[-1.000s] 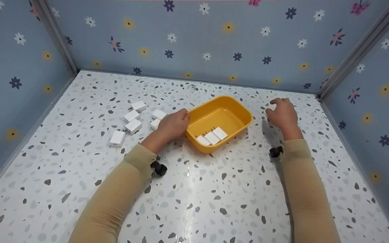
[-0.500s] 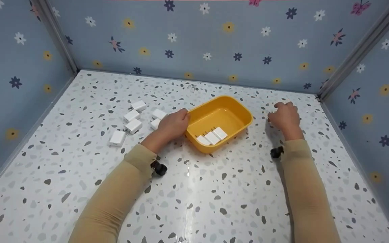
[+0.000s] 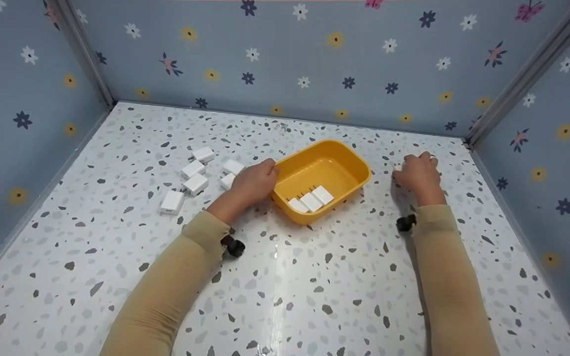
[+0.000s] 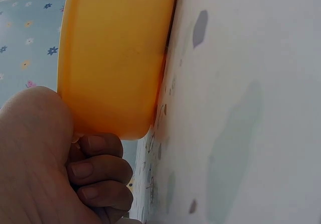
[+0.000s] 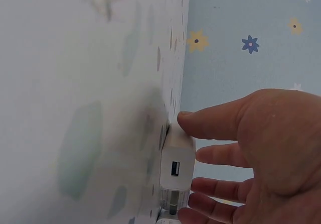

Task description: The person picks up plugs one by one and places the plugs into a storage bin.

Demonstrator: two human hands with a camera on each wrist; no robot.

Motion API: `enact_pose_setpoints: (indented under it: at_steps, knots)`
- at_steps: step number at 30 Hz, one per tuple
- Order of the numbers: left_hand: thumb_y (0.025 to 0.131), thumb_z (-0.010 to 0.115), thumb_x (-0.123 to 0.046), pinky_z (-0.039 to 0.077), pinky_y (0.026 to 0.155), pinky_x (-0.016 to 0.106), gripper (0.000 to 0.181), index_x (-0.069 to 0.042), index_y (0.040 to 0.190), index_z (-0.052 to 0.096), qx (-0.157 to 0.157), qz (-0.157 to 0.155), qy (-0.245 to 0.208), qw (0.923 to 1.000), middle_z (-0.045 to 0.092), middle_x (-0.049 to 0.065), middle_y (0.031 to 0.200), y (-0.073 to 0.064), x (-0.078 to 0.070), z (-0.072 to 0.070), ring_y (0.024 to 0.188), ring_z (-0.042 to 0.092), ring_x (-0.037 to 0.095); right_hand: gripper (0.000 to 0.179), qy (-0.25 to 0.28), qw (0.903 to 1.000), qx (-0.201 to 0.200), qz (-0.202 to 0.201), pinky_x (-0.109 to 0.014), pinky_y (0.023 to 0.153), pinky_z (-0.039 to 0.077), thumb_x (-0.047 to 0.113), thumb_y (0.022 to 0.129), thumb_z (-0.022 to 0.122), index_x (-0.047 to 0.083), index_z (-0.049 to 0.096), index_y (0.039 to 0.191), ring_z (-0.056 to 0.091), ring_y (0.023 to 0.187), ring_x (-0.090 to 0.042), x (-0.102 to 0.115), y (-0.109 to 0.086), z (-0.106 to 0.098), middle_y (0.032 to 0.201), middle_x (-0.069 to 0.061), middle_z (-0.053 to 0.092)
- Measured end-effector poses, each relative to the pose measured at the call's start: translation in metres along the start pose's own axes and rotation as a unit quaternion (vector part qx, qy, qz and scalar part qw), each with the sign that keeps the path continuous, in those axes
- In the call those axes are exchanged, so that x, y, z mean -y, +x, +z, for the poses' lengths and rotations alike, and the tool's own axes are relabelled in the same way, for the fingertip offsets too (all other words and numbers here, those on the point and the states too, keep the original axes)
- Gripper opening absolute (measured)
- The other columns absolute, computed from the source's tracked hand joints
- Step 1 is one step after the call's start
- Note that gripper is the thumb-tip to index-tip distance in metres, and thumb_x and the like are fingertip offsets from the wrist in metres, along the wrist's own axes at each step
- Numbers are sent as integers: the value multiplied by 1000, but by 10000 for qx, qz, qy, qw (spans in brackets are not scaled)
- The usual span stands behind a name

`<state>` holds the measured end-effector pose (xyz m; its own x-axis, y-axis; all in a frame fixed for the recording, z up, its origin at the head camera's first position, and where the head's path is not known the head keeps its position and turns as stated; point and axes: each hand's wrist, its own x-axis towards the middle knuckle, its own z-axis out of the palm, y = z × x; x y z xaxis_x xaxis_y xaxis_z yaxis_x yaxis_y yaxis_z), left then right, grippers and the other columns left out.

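Right fingers [image 5: 220, 154] touch charger [image 5: 179, 151]; port [image 5: 175, 169] towards wrist [image 3: 431, 197], long axis seemingly forward.

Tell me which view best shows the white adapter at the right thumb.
Right wrist: the white adapter shows its port. Head: the right hand hides most or all of it. Left wrist: it is absent.

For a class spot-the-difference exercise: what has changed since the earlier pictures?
The bare right hand shifted slightly right, fingers lowering; it touches a white, boxy USB charger, grip unclear. Unchanged: the bare left hand grips the yellow, rounded-rectangular plastic tub with three white chargers inside.
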<state>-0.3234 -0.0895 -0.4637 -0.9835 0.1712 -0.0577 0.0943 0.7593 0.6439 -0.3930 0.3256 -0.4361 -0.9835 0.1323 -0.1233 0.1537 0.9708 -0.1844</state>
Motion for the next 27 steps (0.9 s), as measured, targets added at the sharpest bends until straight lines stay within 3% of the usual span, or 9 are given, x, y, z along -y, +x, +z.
enact_pose_setpoints:
  at_steps: [5, 27]
  knots:
    - [118, 34, -38, 47, 87, 48, 35, -13, 122, 58, -93, 31, 80, 9999, 61, 12, 99, -1, -1, 0, 90, 57, 32, 62, -7, 9999, 31, -154, -74, 111, 42, 26, 107, 63, -12, 52, 155, 32, 143, -61, -1, -2, 0, 152, -44, 35]
    - [119, 34, -40, 48, 89, 47, 36, -15, 124, 59, 68, -52, -102, 9999, 63, 10, 104, 0, -1, 0, 93, 59, 30, 43, -85, 9997, 3, -234, -69, 111, 45, 18, 109, 63, -11, 63, 140, 36, 140, -57, 2, -3, 5, 150, -41, 36]
